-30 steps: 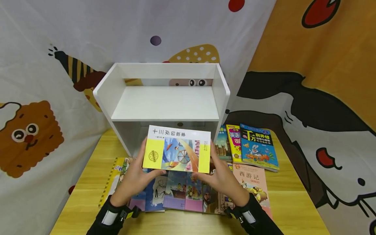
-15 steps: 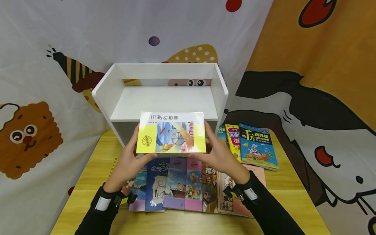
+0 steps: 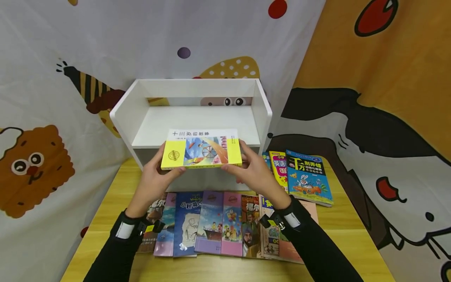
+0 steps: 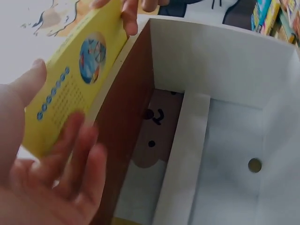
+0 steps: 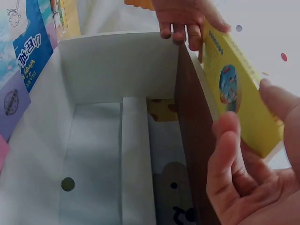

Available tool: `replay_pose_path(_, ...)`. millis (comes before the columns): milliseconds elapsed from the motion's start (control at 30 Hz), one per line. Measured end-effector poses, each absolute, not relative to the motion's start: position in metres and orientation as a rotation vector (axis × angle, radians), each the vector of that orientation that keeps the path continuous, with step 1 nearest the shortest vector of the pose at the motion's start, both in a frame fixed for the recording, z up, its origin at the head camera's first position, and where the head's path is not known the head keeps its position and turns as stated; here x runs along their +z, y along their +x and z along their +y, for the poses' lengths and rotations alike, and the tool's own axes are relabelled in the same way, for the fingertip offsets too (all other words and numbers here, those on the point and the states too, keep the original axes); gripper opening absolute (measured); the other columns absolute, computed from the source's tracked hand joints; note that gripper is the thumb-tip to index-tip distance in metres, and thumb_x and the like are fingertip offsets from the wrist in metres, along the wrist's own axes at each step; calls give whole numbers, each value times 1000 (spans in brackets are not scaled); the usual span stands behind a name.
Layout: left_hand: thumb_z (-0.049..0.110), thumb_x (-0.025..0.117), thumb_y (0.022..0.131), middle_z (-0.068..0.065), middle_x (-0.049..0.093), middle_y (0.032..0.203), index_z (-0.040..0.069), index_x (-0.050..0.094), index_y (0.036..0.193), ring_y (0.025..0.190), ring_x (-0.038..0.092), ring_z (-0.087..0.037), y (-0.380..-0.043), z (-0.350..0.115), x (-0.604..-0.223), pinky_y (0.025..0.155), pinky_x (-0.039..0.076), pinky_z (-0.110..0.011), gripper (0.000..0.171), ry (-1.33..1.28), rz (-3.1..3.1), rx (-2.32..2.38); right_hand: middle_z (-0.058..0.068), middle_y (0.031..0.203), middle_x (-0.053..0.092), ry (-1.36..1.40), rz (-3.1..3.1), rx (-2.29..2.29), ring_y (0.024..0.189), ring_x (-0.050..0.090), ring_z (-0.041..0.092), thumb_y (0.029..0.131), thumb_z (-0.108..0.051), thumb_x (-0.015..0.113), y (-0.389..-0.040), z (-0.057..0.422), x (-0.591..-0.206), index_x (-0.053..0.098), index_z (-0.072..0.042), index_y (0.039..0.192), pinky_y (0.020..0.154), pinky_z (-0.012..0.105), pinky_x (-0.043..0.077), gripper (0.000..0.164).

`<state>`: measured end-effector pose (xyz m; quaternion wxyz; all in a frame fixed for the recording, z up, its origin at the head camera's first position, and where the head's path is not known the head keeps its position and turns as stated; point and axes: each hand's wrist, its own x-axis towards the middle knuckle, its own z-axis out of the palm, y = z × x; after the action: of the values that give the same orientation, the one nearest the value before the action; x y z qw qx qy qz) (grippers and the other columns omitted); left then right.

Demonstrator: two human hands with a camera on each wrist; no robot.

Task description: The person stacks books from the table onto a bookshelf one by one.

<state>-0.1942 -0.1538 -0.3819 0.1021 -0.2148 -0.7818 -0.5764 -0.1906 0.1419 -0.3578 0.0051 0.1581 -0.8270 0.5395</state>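
Note:
A thick yellow and white book [image 3: 206, 150] with a painted cover is held sideways in front of the white shelf [image 3: 197, 121], at about the height of its upper board. My left hand [image 3: 155, 182] grips the book's left end, thumb along the near edge and fingers behind. At the right end my right hand [image 3: 255, 170] grips it the same way. Both wrist views show the book's yellow back cover [image 4: 79, 70] beside the shelf board's edge [image 5: 199, 75]; whether they touch I cannot tell.
Below the shelf a row of overlapping books [image 3: 211, 223] lies on the wooden table [image 3: 218, 270]. Several more books [image 3: 310, 176] lie fanned right of the shelf. A patterned cloth [image 3: 225, 23] hangs behind.
Both hands have lifted the book up and away from me, from before the lower compartment to the upper board. The book has tipped flatter, and more of the row below shows.

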Motion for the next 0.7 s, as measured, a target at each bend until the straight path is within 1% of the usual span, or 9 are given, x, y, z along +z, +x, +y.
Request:
replay_pose_path(100, 37, 73, 81, 1, 54, 119, 23, 32, 147, 93, 52, -14, -197, -153, -387, 74, 45, -28, 79, -513, -2287, -1428, -7, 97, 68, 431, -2627, 1586, 54, 59, 25, 79, -54, 68, -197, 142, -364, 12, -35, 150, 44, 36, 44, 92)
replay_pose_path(167, 45, 75, 75, 0, 52, 106, 23, 43, 142, 92, 42, -18, -199, -154, -390, 76, 36, -37, 77, -442, -2259, -1203, -9, 89, 66, 415, -2648, 1436, 56, 57, 22, 78, -60, 66, -201, 143, -368, 15, -39, 148, 44, 35, 44, 89)
replay_pose_path(200, 49, 76, 72, -2, 50, 104, 22, 47, 139, 94, 38, -20, -201, -154, -391, 77, 32, -41, 77, -408, -2241, -1081, -10, 85, 64, 415, -2646, 1347, 58, 56, 20, 77, -62, 64, -202, 144, -370, 18, -39, 148, 45, 34, 44, 87)
replay_pose_path(267, 53, 77, 69, -8, 48, 109, 19, 54, 133, 104, 34, -24, -203, -156, -392, 84, 27, -48, 76, -397, -2200, -930, -10, 81, 59, 427, -2617, 1145, 61, 52, 15, 78, -64, 62, -204, 146, -373, 26, -38, 146, 47, 33, 43, 82)
replay_pose_path(333, 54, 77, 69, -12, 47, 122, 17, 57, 131, 116, 32, -28, -205, -156, -391, 93, 24, -54, 74, -406, -2182, -826, -8, 80, 52, 433, -2565, 915, 63, 45, 13, 79, -64, 61, -204, 147, -374, 37, -32, 144, 48, 32, 40, 76)
replay_pose_path(400, 55, 75, 71, -14, 46, 132, 16, 58, 130, 123, 32, -31, -206, -155, -391, 99, 22, -57, 72, -417, -2183, -749, -5, 85, 48, 439, -2513, 740, 68, 41, 13, 80, -65, 59, -204, 148, -374, 45, -24, 140, 53, 32, 38, 73)
replay_pose_path(500, 54, 72, 75, -15, 45, 136, 14, 57, 131, 127, 32, -32, -207, -154, -391, 102, 20, -59, 70, -429, -2194, -694, 1, 96, 46, 444, -2456, 531, 81, 38, 19, 82, -68, 54, -204, 146, -373, 52, -16, 134, 67, 37, 34, 74)
replay_pose_path(567, 52, 71, 77, -16, 46, 136, 14, 56, 131, 127, 33, -33, -208, -153, -391, 103, 21, -59, 68, -427, -2194, -682, 6, 107, 48, 450, -2438, 444, 94, 37, 23, 83, -70, 49, -205, 144, -372, 54, -14, 133, 77, 41, 31, 75)
replay_pose_path(700, 51, 71, 78, -16, 48, 133, 12, 58, 128, 125, 35, -33, -209, -152, -391, 101, 23, -58, 65, -386, -2184, -682, 10, 127, 49, 479, -2421, 383, 115, 35, 29, 87, -69, 44, -209, 140, -371, 58, -12, 129, 92, 49, 28, 72)
